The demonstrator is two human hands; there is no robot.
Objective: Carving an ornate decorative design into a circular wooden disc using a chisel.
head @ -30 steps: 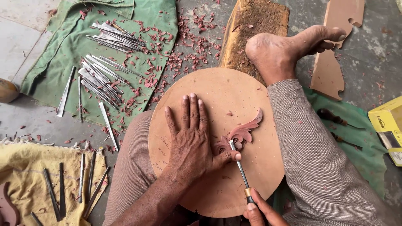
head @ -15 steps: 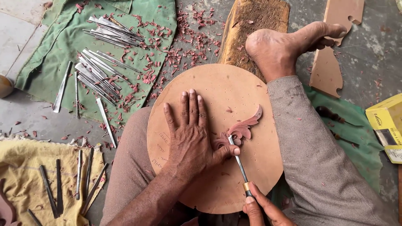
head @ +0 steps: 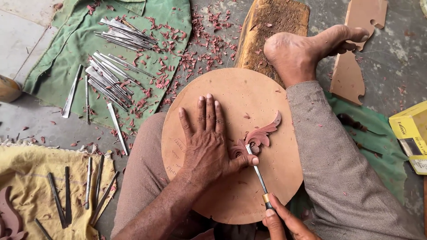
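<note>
- At the far left we see loose chisels (head: 106, 78) spread on a green cloth (head: 58, 53), and a few darker ones on a yellow cloth (head: 26, 178) nearer us; both lots lie well apart from our hands.
- Red shavings (head: 200, 40) litter the floor and the cloth's edge above the board.
- Our left hand (head: 207, 142) lies flat on the round board (head: 209, 89), fingers straight, close together and pointing away from us, gripping nothing; the thumb (head: 244, 161) reaches right and presses against the blade.
- The carving (head: 260, 135), a small leaf scroll, lies on the board just right of that hand, its long axis running from low left, beside the thumb, up to the right.
- The chisel (head: 258, 173) in use runs from our right hand up and slightly left, so its tip meets the carving's lower left end just above the thumb; its axis crosses that of the carving at an angle.
- Our right hand (head: 280, 222) sits at the bottom edge of the view, fingers closed round the chisel's handle by its brass ferrule; it is partly cut off.
- Of the two, the left hand is nearer the carving, the thumb all but touching it.
- Further right, our bare foot (head: 307, 49) rests on a wood block (head: 271, 22) beyond the board, and a yellow box (head: 411, 133) sits at the right edge.
</note>
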